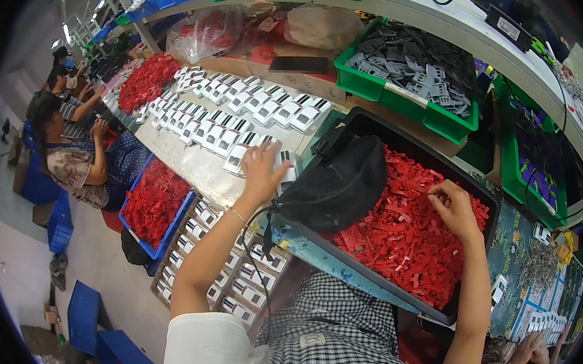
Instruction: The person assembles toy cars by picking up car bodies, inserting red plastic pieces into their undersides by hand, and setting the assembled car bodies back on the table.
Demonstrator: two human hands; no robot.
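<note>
My left hand (263, 174) reaches over the near end of the rows of white car-shaped plastic pieces (219, 134) with black stripes. Its fingers are spread above or on the nearest pieces, and I cannot tell whether they touch. One white piece (286, 161) stands right beside its thumb. My right hand (454, 210) is over the small red plastic parts (403, 224) heaped in a black tray (490, 196). Its thumb and fingertips are drawn together; whatever they may hold is too small to make out. A black mesh cap (339, 182) covers the tray's left part.
Behind the tray stands a green crate (372, 87) of grey parts. A dark phone (300, 64) lies past the white rows. At left are a blue bin (126, 221) of red parts and a board (224, 272) of white pieces. Other people sit left; a co-worker's hands (526, 354) work lower right.
</note>
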